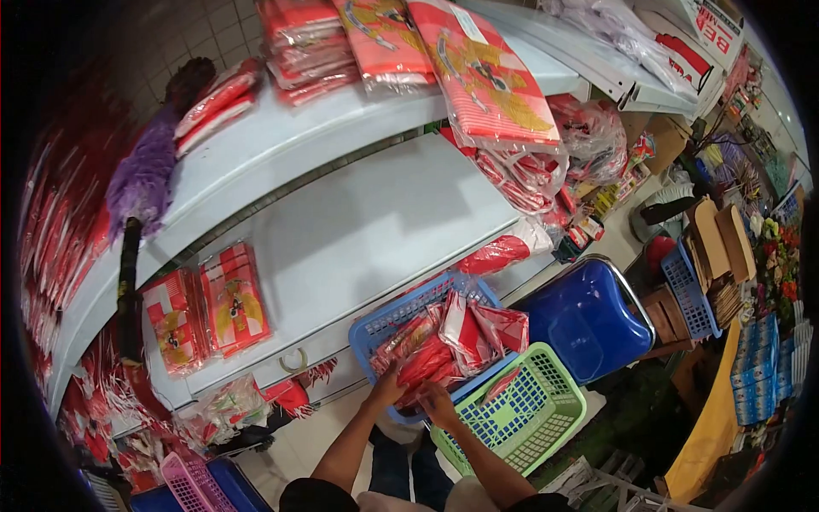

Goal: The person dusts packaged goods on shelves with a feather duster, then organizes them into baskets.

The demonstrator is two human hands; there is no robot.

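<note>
Both hands are at the near side of a blue plastic basket (363,341) filled with red and red-and-white items in clear plastic packets. My left hand (389,390) is closed on the near edge of a red plastic packet (422,363). Beside it, my right hand (438,407) has its fingers bent onto the lower end of the same packet; the fingertips are partly hidden. Other red-and-white packets (465,333) lean at the basket's right. A light green basket (559,410) stands against the blue one, with a small red packet (502,386) inside.
A grey-white shelf (358,213) carries red packets with a golden bird print (235,299) at its left. Similar packets (486,72) lie on the upper shelf. A purple duster (141,183) hangs left. A blue-seated chair (584,316) stands right, a pink basket (189,482) lower left.
</note>
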